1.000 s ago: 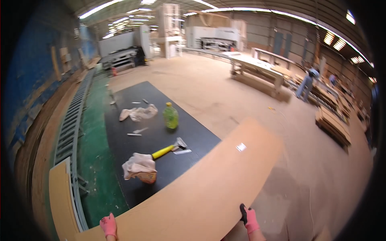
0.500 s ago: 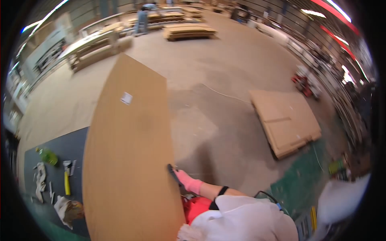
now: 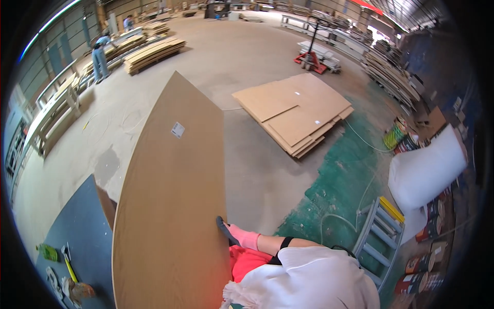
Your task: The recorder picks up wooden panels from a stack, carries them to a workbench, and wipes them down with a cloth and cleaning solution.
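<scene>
A long wood-coloured panel (image 3: pixel 175 201), with a small white label (image 3: pixel 178 130) near its far end, stretches from close to me out over the floor. My right hand (image 3: pixel 236 236), in a pink glove with dark grey fingers, is closed on the panel's right edge. Its fingertips are partly hidden there. My left hand does not show. Left of the panel is a dark blue-grey tabletop (image 3: pixel 85 232). On it lie a green bottle (image 3: pixel 47 252), a yellow-handled tool (image 3: pixel 70 269), and a brownish crumpled item (image 3: pixel 81 291) beside some pale tools.
A low stack of brown boards (image 3: pixel 293 113) lies ahead on the right. Right of me are a grey-blue ladder (image 3: pixel 380 239), a big white roll (image 3: pixel 427 167) and several paint cans. A red pallet jack (image 3: pixel 311 63) stands farther off. A co-worker (image 3: pixel 99 59) stands by board stacks at far left.
The view has swung right: the brown board stack, ladder and white roll sit further left in it. The panel stays in front of me, with my right hand still on its edge.
</scene>
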### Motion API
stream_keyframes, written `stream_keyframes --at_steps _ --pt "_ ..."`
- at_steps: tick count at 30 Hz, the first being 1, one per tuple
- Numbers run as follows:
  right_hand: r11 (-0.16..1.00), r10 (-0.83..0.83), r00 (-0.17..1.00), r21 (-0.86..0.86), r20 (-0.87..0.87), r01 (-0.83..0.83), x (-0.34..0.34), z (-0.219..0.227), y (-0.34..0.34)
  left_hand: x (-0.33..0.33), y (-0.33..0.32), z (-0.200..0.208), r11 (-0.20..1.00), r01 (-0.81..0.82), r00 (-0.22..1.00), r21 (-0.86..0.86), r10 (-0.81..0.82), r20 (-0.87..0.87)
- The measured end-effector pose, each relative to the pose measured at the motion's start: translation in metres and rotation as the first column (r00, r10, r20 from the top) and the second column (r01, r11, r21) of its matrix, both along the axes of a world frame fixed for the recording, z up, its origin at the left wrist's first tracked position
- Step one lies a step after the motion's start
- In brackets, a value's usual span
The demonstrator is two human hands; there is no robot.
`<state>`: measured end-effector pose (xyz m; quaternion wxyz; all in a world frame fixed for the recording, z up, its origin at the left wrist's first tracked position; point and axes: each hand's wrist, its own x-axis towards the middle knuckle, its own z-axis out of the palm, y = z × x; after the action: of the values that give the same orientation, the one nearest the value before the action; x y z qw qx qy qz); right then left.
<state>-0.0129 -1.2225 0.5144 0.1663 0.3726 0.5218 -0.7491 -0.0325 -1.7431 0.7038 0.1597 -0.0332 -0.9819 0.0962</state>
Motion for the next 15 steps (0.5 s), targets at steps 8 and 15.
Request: stream_keyframes --at_steps 8,15 --pt "0.928 -0.372 0.928 -0.022 0.012 0.372 0.06 0.047 0.089 -0.018 0.093 0.041 0.977 0.196 0.961 -0.088 -0.209 -0.182" --pt "0.81 -0.582 0.813 -0.113 -0.023 0.576 0.108 -0.013 0.219 -0.046 0.234 0.062 0.933 0.338 0.871 -0.126 -0.36 -0.333"
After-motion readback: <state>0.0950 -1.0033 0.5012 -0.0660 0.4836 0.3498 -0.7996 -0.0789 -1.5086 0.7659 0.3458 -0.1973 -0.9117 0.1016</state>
